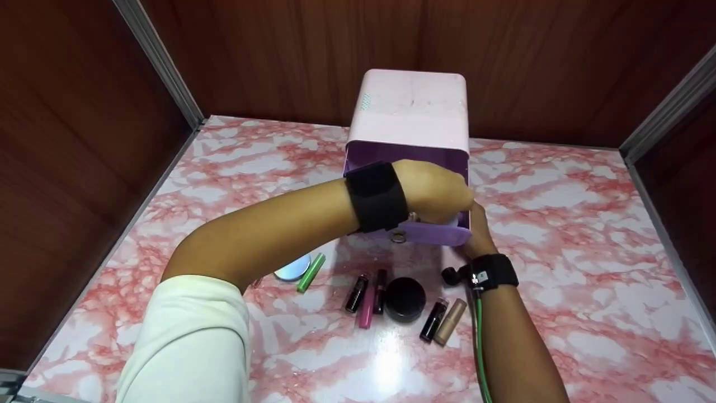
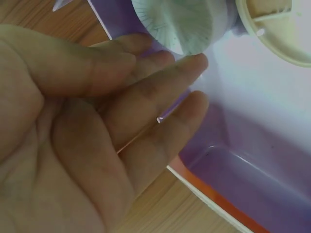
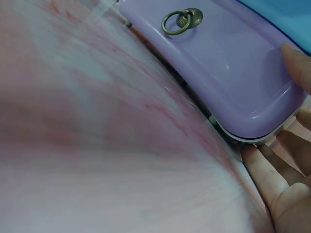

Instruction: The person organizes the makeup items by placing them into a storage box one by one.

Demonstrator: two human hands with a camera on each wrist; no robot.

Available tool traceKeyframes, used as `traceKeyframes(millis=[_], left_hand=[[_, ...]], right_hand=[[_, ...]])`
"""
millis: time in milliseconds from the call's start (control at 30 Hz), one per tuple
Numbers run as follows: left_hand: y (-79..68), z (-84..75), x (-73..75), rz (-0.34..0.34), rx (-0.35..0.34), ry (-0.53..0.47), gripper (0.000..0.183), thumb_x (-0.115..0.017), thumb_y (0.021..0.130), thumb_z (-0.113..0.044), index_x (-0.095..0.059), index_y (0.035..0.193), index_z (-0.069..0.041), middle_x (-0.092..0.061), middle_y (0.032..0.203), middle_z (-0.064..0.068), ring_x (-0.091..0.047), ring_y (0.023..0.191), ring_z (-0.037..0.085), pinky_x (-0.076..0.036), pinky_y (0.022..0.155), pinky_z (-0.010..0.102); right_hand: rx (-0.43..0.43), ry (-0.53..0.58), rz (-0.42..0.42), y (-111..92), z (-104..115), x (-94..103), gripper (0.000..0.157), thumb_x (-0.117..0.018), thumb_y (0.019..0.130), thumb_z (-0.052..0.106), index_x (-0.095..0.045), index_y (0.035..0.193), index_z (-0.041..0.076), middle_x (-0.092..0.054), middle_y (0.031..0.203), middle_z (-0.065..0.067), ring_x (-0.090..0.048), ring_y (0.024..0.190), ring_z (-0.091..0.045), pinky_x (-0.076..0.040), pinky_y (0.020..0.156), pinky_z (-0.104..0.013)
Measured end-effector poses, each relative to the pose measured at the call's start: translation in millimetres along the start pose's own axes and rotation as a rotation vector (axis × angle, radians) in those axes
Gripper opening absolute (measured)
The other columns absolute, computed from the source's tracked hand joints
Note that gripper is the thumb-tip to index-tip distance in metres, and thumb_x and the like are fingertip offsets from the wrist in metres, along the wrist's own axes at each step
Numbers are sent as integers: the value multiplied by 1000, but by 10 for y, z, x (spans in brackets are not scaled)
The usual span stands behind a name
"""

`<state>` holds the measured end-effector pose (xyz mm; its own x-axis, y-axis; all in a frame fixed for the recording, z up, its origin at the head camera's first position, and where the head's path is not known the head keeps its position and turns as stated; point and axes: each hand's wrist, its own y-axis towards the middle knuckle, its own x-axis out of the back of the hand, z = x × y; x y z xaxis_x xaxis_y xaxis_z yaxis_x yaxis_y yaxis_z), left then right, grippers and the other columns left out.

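A pink box [image 1: 414, 103] stands at the back with its purple drawer [image 3: 233, 63] pulled out, a metal ring on the drawer front. My left hand [image 1: 433, 187] reaches down into the drawer, palm toward the camera in the left wrist view. Its fingers are fairly straight, their tips right at a round whitish piece with radial lines [image 2: 175, 22]. A cream round case [image 2: 248, 17] lies beside that piece. At the drawer's right front corner, my right hand [image 3: 286, 165] holds the edge, thumb on the front and fingers along the side.
In front of the box lie a round black case [image 1: 405, 299], a pink tube [image 1: 366, 308], several dark tubes and a tan tube [image 1: 450, 322]. A green tube [image 1: 311, 273] and a blue disc [image 1: 293, 267] lie at left. Wooden panels enclose the marbled table.
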<state>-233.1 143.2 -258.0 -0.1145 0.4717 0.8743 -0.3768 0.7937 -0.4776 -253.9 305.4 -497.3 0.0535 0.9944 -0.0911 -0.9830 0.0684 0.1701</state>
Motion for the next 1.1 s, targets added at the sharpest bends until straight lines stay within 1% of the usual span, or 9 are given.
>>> traceKeyframes(millis=[133, 267, 333, 500, 600, 800, 900, 967, 1100], left_hand=[[-91, -2, 24, -20, -37, 9, 29, -54, 94, -12, -65, 119, -18, -65, 108, 2, -58, 92, 16, -50, 75, 33], [-231, 21, 41, -81, -57, -2, 33, -56, 92, -5, -67, 119, -20, -65, 108, 1, -57, 87, 17, -49, 71, 32], [-310, 40, 36, -119, -53, -2, 37, -56, 91, -2, -66, 120, -22, -65, 109, 0, -56, 87, 17, -49, 70, 32], [-520, 133, -54, -259, -67, 29, 39, -59, 89, 0, -67, 119, -22, -68, 105, 1, -59, 86, 17, -50, 69, 34], [-649, 230, -154, -355, -79, 12, 36, -59, 88, 1, -68, 116, -19, -69, 98, 0, -60, 81, 17, -49, 67, 32], [-874, 512, -469, -571, -93, -193, 29, -55, 93, 1, -69, 114, -12, -69, 98, 1, -62, 85, 14, -50, 74, 28], [-982, 677, -667, -719, -100, -317, 25, -56, 95, -3, -70, 116, -7, -70, 105, 5, -64, 94, 15, -49, 84, 28], [-1060, 786, -778, -810, -68, -393, 25, -58, 96, -8, -69, 118, -6, -69, 111, 7, -63, 99, 15, -48, 88, 28], [-1184, 962, -989, -993, 48, -532, 22, -62, 96, -14, -71, 114, -7, -70, 108, 4, -63, 92, 11, -49, 83, 29]], right_hand=[[19, -55, 1, -2, 16, -3, 20, -62, 96, 17, -67, 112, 6, -63, 99, -4, -57, 92, -15, -46, 86, -29], [31, -82, 2, -1, 27, 2, 23, -61, 96, 16, -66, 116, 7, -64, 108, -8, -57, 99, -17, -43, 92, -29], [20, -25, 13, 10, 27, -1, 26, -61, 96, 15, -65, 120, 5, -63, 111, -13, -57, 100, -21, -45, 92, -32], [-3, 59, 2, 40, 17, -6, 31, -60, 98, 22, -63, 120, 2, -62, 111, -16, -58, 99, -22, -48, 89, -34], [-13, 50, -3, 40, 18, -2, 36, -59, 98, 30, -64, 121, 2, -61, 113, -17, -57, 101, -23, -47, 91, -36], [22, 19, 28, 19, 11, 2, 36, -58, 99, 27, -62, 127, 6, -60, 122, -17, -54, 113, -28, -39, 102, -40], [-15, 97, 46, 17, -4, -15, 36, -62, 97, 22, -61, 128, 4, -58, 122, -18, -53, 113, -30, -39, 102, -42], [-22, 102, 44, 16, -5, -21, 35, -62, 96, 19, -61, 128, 4, -58, 122, -18, -53, 112, -29, -40, 101, -42], [-20, 55, 42, 7, -28, -40, 33, -63, 94, 9, -61, 126, 5, -58, 118, -20, -55, 107, -30, -42, 98, -41]])
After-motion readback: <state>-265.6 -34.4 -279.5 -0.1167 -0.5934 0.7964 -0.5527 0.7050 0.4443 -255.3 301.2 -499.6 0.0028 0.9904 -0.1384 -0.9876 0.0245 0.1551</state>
